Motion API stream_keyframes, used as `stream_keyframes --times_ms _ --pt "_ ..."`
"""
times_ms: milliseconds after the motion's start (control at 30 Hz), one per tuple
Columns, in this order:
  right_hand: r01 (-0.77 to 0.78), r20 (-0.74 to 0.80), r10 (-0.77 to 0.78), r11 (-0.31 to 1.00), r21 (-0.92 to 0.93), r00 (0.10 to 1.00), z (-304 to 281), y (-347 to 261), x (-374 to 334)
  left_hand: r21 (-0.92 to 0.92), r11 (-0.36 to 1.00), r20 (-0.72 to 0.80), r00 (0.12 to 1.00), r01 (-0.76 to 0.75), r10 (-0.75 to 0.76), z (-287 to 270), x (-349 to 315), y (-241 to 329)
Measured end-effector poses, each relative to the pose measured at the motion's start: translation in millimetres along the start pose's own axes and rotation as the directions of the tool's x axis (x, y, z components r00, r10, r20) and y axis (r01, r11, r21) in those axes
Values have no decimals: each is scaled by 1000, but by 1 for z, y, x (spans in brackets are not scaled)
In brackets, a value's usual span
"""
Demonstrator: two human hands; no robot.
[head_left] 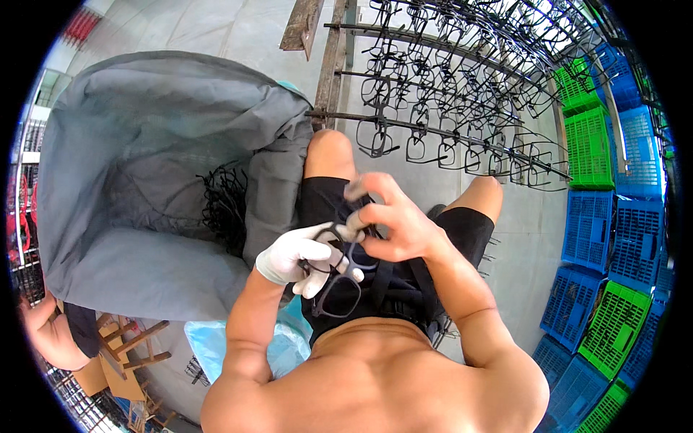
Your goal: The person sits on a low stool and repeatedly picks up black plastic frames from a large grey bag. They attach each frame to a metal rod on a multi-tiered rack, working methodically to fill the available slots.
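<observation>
Above my lap, my left hand (299, 258), in a white glove, is closed round a black eyeglass frame (341, 294). One rim of the frame hangs below the fingers. My right hand (390, 220) is at the frame's upper end, with pale covers on its fingertips. Its fingers are bent and partly smeared by motion; whether they grip the frame I cannot make out. To my left stands a big grey cloth bin (166, 281) with a heap of black eyeglass frames (225, 206) inside.
Rows of black eyeglass frames hang from a rack (447, 133) ahead on the right. Blue crates (588, 227) and green crates (613, 328) are stacked at the far right. A light blue plastic bag (206, 346) lies behind the bin. Wooden stools (133, 346) and another person's limb (54, 335) are at lower left.
</observation>
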State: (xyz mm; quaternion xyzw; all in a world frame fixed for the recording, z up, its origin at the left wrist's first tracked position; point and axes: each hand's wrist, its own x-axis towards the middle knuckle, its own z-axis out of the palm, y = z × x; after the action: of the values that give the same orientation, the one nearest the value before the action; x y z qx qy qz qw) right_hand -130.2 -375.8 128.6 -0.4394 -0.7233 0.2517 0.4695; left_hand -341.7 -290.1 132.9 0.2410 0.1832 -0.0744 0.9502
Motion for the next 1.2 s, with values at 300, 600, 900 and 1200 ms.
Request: stream_keyframes --times_ms 300,600,900,1200 --pt "-414 4 460 796 441 888 -49 -26 -23 -234 969 -14 996 80 -86 19 -6 -25" --pt "-85 216 71 995 58 974 -51 -39 -34 -63 894 -348 850 -443 396 22 22 -30" --pt "-931 946 97 233 281 309 -54 -15 -45 402 911 -328 913 -96 241 36 3 3" --pt "-262 -637 606 790 555 477 -37 32 -31 550 683 -443 525 -481 726 15 2 -1"
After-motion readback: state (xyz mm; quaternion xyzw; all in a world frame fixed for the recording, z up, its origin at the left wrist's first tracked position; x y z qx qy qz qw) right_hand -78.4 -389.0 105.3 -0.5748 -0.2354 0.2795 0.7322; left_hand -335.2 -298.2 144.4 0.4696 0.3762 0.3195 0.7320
